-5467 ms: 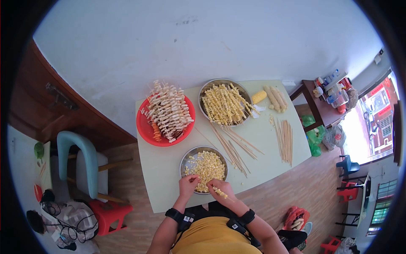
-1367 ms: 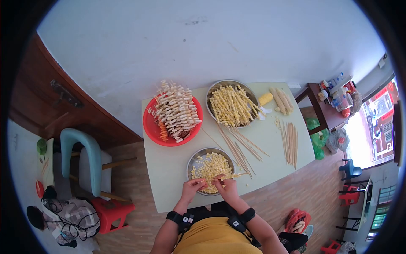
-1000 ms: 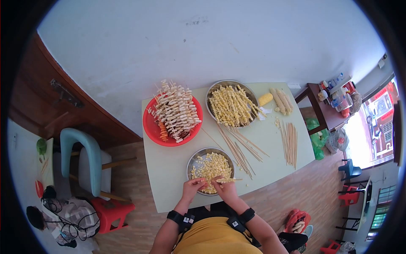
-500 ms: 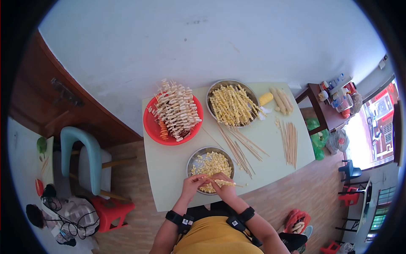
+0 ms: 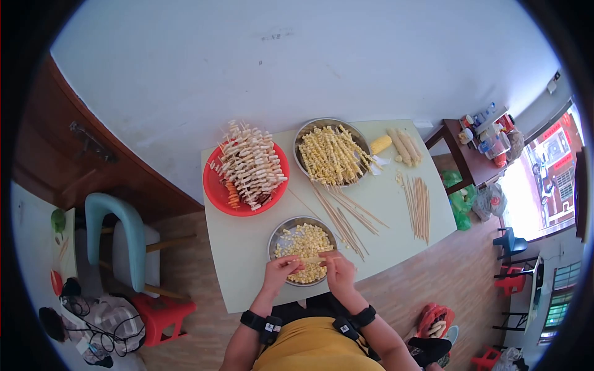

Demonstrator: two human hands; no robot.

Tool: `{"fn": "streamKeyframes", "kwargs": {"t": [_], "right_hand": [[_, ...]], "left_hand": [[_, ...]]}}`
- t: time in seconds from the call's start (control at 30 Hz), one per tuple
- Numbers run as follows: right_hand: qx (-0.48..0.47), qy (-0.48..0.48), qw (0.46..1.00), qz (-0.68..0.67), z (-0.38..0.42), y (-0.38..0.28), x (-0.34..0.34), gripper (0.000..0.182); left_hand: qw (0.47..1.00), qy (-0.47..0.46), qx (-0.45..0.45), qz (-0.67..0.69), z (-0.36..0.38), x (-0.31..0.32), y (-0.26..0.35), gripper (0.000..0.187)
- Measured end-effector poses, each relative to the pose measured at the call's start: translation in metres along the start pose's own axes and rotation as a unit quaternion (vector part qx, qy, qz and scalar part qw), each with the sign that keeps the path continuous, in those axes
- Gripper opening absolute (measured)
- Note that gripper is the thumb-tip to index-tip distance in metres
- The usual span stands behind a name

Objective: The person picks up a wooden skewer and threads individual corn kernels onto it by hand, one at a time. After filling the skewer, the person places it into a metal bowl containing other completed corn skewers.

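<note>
Over the near steel bowl (image 5: pixel 272 248), which holds loose corn kernels (image 5: pixel 309 238), my two hands are close together. A thin corn skewer (image 5: pixel 311 260) stretches between them, roughly level; its details are too small to make out. My left hand (image 5: pixel 281 271) is closed, fingertips pinching at the skewer's left end. My right hand (image 5: pixel 340 271) grips its right part with bent fingers. Beyond the bowl lie bare wooden skewers (image 5: pixel 340 219). A second steel bowl (image 5: pixel 298 157) at the back is piled with finished-looking corn skewers (image 5: pixel 331 153).
A red basin (image 5: pixel 213 195) full of skewers with white pieces stands at the table's back left. To the right lie peeled corn cobs (image 5: pixel 405 147), a yellow piece of corn (image 5: pixel 380 144) and more bare skewers (image 5: pixel 417 210). A blue chair (image 5: pixel 99 229) stands left of the table (image 5: pixel 232 260).
My right hand has turned and moved slightly right, apart from my left. The corn skewer, which stuck out rightward past my right hand, now spans the gap between both hands. The view shifted slightly.
</note>
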State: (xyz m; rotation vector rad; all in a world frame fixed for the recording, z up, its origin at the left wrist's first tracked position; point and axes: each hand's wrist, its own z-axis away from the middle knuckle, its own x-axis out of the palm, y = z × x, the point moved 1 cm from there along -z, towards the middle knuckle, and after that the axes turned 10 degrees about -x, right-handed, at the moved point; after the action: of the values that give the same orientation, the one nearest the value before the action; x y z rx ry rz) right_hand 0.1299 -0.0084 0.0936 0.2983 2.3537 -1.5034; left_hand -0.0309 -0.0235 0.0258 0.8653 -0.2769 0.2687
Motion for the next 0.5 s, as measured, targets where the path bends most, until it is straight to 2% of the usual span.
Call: {"fn": "streamKeyframes", "kwargs": {"t": [0.03, 0.23, 0.3, 0.33, 0.4, 0.43, 0.47, 0.5], "right_hand": [[0.000, 0.000, 1.000, 0.000, 0.003, 0.002, 0.002, 0.011], [0.000, 0.020, 0.998, -0.055, 0.004, 0.007, 0.005, 0.010], [-0.059, -0.062, 0.996, 0.039, 0.000, 0.001, 0.013, 0.009], [-0.060, -0.062, 0.996, 0.039, 0.002, 0.003, 0.013, 0.009], [0.049, -0.040, 0.998, -0.030, 0.008, 0.014, 0.017, 0.009], [0.084, 0.002, 0.995, -0.055, 0.010, 0.018, 0.017, 0.009], [0.084, 0.002, 0.995, -0.055, 0.012, 0.021, 0.014, 0.009], [0.093, 0.018, 0.993, -0.069, 0.011, 0.016, 0.009, 0.010]], "left_hand": [[0.999, -0.042, 0.002, -0.009, 0.004, 0.007, 0.007, 0.024], [0.996, -0.080, 0.011, -0.026, 0.015, 0.015, 0.023, 0.025], [0.996, -0.089, 0.011, -0.022, 0.013, 0.019, 0.018, 0.025], [0.995, -0.098, 0.012, -0.018, 0.012, 0.020, 0.016, 0.026], [0.997, -0.079, -0.013, 0.007, 0.010, 0.014, 0.015, 0.025], [0.997, -0.061, -0.040, 0.032, 0.009, 0.010, 0.014, 0.025], [0.997, -0.061, -0.040, 0.032, 0.006, 0.004, 0.010, 0.025], [0.997, -0.023, -0.041, 0.057, 0.004, -0.003, 0.005, 0.025]]}}
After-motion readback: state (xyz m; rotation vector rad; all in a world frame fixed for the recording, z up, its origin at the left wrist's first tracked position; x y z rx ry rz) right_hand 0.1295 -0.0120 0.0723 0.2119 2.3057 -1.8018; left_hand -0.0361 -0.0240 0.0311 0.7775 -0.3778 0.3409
